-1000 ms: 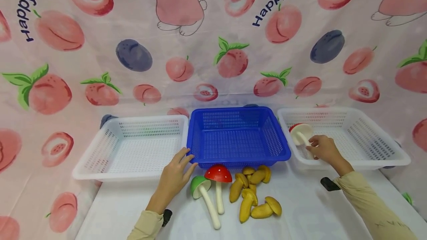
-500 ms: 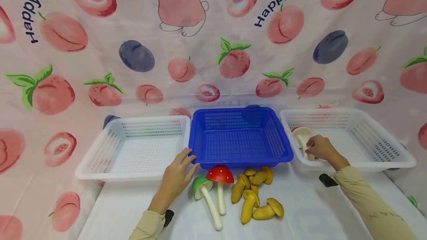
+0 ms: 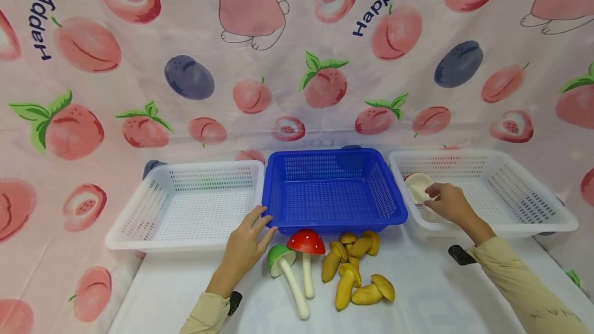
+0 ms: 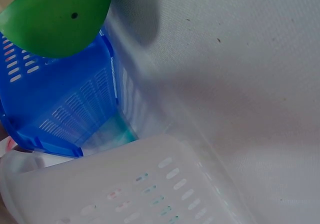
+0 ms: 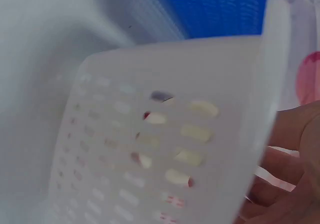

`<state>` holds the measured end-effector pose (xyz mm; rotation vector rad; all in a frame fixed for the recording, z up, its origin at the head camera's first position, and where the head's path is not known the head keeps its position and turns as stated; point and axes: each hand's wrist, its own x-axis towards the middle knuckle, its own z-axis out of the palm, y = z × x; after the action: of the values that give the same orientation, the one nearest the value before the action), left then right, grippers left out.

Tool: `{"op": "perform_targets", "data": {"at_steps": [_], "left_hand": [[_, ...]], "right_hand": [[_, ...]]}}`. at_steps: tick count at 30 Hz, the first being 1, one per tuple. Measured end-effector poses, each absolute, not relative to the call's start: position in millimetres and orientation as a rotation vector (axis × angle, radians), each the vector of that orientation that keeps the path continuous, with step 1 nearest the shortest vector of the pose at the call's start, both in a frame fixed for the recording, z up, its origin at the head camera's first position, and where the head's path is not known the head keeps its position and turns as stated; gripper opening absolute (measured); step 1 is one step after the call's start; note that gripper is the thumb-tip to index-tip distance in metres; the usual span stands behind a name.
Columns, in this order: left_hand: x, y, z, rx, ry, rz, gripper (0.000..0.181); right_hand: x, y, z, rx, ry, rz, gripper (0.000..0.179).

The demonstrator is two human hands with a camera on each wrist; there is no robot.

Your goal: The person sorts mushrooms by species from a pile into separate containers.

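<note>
My right hand (image 3: 449,203) is over the front left part of the right white basket (image 3: 510,228), its fingers loosely bent and apart. Just beyond its fingertips a toy mushroom (image 3: 418,187) lies in that basket, pale underside up with a little red rim; its stem is mostly hidden. In the head view my left hand (image 3: 244,244) reaches to the blue basket's (image 3: 334,226) front left corner, fingers spread and holding nothing. Beside it on the table lie a green-capped mushroom (image 3: 289,282) and a red-capped mushroom (image 3: 307,256). Several yellow-brown mushrooms (image 3: 345,287) lie to their right.
A left white basket (image 3: 185,245) stands left of the blue one, and all three baskets form a row. Behind them hangs a pink fruit-print cloth (image 3: 278,66). A white cloth (image 3: 417,303) covers the table.
My right hand has let go of the red-capped mushroom's stem and moved slightly up from it. That mushroom has settled lower in the right basket. My left hand stays in place.
</note>
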<state>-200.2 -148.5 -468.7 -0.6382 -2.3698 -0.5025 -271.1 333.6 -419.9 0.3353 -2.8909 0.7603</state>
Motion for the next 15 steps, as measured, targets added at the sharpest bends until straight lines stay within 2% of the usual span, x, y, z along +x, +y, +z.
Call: {"op": "perform_targets", "data": {"at_steps": [15], "left_hand": [[-200,-149,-469,-0.625,-2.381,-0.528,0.028]], "right_hand": [[-237,296,-387,0.387,-2.682,0.877,0.026]]}}
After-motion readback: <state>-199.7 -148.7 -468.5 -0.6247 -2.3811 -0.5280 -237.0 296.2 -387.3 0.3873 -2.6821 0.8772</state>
